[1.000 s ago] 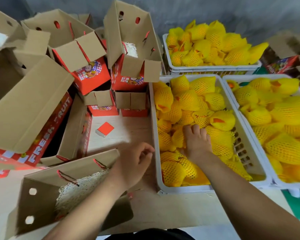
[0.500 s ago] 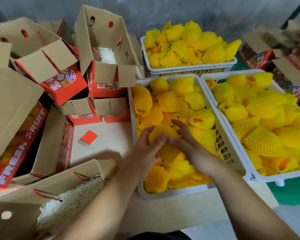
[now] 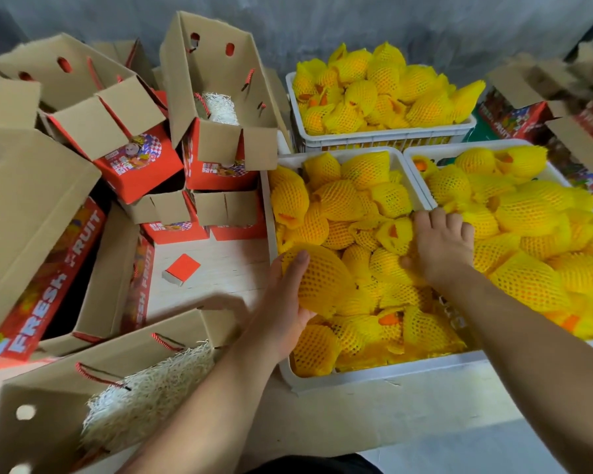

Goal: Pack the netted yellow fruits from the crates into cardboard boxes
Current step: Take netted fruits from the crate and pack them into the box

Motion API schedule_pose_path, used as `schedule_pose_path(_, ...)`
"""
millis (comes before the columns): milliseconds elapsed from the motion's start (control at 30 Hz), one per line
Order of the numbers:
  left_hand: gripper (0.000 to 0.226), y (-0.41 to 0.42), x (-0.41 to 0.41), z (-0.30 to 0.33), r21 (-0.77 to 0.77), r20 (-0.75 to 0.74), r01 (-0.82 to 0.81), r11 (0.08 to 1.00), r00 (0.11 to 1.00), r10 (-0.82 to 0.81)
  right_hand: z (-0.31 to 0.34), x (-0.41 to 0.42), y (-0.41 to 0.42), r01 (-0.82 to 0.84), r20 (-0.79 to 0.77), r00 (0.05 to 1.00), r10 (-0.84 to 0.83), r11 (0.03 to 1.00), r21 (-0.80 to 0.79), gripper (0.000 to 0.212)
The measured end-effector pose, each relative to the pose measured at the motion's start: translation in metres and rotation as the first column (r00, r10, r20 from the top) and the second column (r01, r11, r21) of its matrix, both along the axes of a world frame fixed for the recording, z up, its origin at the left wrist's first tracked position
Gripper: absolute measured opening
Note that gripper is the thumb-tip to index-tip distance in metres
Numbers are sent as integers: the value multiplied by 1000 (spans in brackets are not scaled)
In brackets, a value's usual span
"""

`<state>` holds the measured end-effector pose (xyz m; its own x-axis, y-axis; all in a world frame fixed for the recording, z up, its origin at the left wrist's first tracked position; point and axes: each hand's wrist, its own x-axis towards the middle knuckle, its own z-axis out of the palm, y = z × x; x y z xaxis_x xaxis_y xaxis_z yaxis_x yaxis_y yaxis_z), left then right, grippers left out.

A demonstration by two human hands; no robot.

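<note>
Two hands work in the near white plastic crate (image 3: 374, 374), so the picking step is under way. The left hand (image 3: 285, 302) curls around a yellow foam-netted fruit (image 3: 317, 280) at that crate's left wall, thumb on top. The right hand (image 3: 440, 246) lies at its right rim, fingers bent down among the fruits; whether it grips one is hard to tell. Next, the held fruit should probably clear the left wall and travel to the open brown cardboard box with pale shredded padding (image 3: 144, 401), just left of the crate. That box's raised flap and red cord handle narrow the way in.
</note>
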<state>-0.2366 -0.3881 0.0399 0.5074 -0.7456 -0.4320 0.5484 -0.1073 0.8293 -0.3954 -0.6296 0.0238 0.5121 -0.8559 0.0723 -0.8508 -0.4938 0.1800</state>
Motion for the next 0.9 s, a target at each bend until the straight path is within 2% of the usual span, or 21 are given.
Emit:
schedule_pose_path(33, 111, 3, 4, -1, -28, 3, 4, 1000, 1000, -4, 2, -5, 0, 8, 79, 997, -11, 999, 37, 81)
schedule_pose_path(67, 102, 6, 7, -2, -68, -58, 6, 998, 998, -10, 5, -9, 4, 3, 173, 985, -14, 998, 65, 86)
schedule_pose_path(100, 95, 9, 10, -4, -106, -170, 0, 994, 985, -18, 8, -11, 9, -14, 275, 961, -8, 997, 80, 87)
schedule_pose_path(167, 86, 15, 13, -2, -151, -247, 7, 988, 968, -44, 18, -10, 29, -83, 510, 860, -16, 982, 170, 84)
schedule_pose_path(200, 85, 18, 13, 0, -148, -214, 17, 989, 976, -49, 25, -8, 43, -156, 629, 776, -46, 952, 262, 83)
schedule_pose_path(267, 87, 27, 14, 3, -132, -75, 38, 991, 996, -48, 44, 1, 81, -355, 772, 624, -117, 838, 414, 81)
schedule_pose_path(333, 98, 39, 19, 8, -167, -2, -9, 986, 1000, 9, 55, 18, 125, -521, 846, 511, -153, 728, 446, 77)
schedule_pose_path(433, 111, 67, 36, 16, -171, -8, -115, 979, 993, 116, 53, 52, 184, -614, 882, 396, -256, 641, 462, 71)
schedule_pose_path(533, 112, 106, 57, 17, -147, -39, -155, 977, 988, 151, 46, 84, 231, -626, 839, 411, -356, 558, 544, 64)
schedule_pose_path(600, 103, 137, 72, 16, -175, -51, -184, 967, 983, 178, 42, 102, 263, -608, 816, 439, -375, 545, 578, 69)
schedule_pose_path(667, 90, 168, 86, 14, -229, -61, -191, 955, 981, 182, 37, 118, 295, -601, 807, 420, -416, 539, 590, 80)
schedule_pose_path(767, 88, 215, 104, 4, -221, -55, -197, 955, 980, 189, 24, 142, 342, -625, 774, 403, -488, 471, 622, 72)
schedule_pose_path(833, 95, 249, 116, -6, -148, 9, -196, 969, 980, 200, 15, 154, 372, -615, 768, 411, -490, 473, 631, 65)
schedule_pose_path(900, 99, 283, 129, -15, 16, 161, -170, 985, 973, 165, 5, 162, 392, -600, 793, 451, -410, 518, 609, 53)
